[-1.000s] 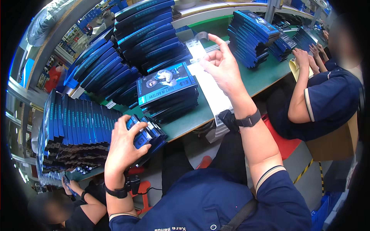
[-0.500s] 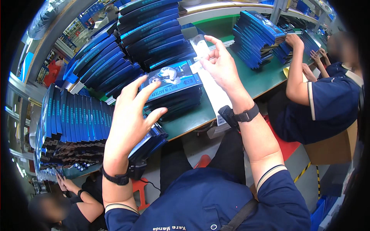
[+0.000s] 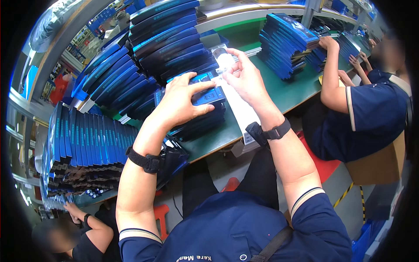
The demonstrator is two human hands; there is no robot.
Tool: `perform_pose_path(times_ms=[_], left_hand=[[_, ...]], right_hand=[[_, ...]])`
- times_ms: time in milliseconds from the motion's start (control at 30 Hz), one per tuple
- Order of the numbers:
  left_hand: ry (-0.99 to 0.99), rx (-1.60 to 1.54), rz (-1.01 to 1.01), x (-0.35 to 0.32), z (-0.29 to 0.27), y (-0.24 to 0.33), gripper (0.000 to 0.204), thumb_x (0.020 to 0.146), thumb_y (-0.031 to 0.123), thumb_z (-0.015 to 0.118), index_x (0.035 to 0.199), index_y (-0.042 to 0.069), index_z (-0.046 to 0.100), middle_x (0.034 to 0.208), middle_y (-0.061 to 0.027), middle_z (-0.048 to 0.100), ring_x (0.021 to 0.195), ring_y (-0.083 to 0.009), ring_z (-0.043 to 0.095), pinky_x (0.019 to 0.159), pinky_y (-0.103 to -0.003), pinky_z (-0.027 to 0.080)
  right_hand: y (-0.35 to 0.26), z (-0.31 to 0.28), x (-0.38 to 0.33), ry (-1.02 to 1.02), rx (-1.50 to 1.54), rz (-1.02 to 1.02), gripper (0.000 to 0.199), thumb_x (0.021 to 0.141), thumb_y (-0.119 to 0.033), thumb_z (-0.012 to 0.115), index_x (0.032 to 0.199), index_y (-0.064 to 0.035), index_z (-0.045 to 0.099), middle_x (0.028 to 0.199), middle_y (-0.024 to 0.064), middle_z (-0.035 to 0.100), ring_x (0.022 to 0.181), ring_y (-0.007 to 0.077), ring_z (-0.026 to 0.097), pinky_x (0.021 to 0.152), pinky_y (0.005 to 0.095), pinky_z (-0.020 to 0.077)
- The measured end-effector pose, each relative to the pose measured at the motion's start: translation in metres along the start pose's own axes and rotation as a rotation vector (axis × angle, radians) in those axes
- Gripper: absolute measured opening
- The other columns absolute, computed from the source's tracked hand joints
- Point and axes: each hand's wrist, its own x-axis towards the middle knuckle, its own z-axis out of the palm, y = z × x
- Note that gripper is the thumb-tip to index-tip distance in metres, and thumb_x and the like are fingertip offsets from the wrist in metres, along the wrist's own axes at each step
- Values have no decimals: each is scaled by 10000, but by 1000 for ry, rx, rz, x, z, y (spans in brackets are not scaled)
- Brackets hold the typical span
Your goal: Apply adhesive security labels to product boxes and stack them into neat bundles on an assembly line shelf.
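My left hand (image 3: 179, 101) lies over the top blue printed box (image 3: 208, 97) of a short stack, its fingers spread and covering most of the box's picture. At the far right corner of that stack, my right hand (image 3: 246, 81) has thumb and forefinger pinched together beside a white roll-like item (image 3: 223, 59). What the pinch holds, if anything, is too small to make out. A long white strip (image 3: 243, 114) runs from there down to the table's near edge, beside the stack.
Tall stacks of blue boxes (image 3: 168, 39) stand behind my left hand, with a long row of boxes (image 3: 89, 137) at the left. More boxes (image 3: 286, 46) stand on the green table (image 3: 279, 98) at the right, near a co-worker (image 3: 371, 102). Another person (image 3: 94, 236) sits at lower left.
My left hand has moved right and away from me, from beside the box onto its top. My right hand has shifted slightly left and stays pinched.
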Motion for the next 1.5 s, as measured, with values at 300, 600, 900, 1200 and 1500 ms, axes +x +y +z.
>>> perform_pose_path(times_ms=[300,600,900,1200,1500], left_hand=[[275,13,94,-30,-16,35,539,661,309,875,1182,299,737,1416,-178,459,1336,-358,396,1141,-493,267],[574,-307,225,-70,-5,69,616,606,277,920,1192,220,736,1455,-234,386,1336,-406,402,1099,-490,360],[548,-236,77,-115,-28,78,928,585,252,929,1393,152,484,1373,-194,359,1268,-339,431,1018,-456,420],[241,169,-203,-166,-64,36,677,513,81,810,1175,143,682,1324,-218,418,1234,-434,457,1052,-460,401],[-105,168,-351,-176,-26,-1,931,679,206,866,1499,259,428,1549,-230,320,1417,-408,335,1159,-519,277]], right_hand=[[-21,-8,-23,86,112,-8,674,922,-295,705,1462,-63,374,826,78,617,722,179,616,717,336,511],[-75,13,-67,-144,1323,108,530,1006,-108,525,1487,-104,302,1029,76,621,930,123,634,848,277,543],[-76,40,-77,-306,731,23,866,868,-57,683,1555,-137,163,1132,90,554,831,89,601,793,262,515],[-31,-11,-25,-33,440,78,335,902,-209,732,1147,-18,607,1026,82,653,868,106,612,771,262,513],[6,3,-12,-43,139,144,127,861,-117,700,908,-21,631,664,23,635,578,66,574,530,221,459]])
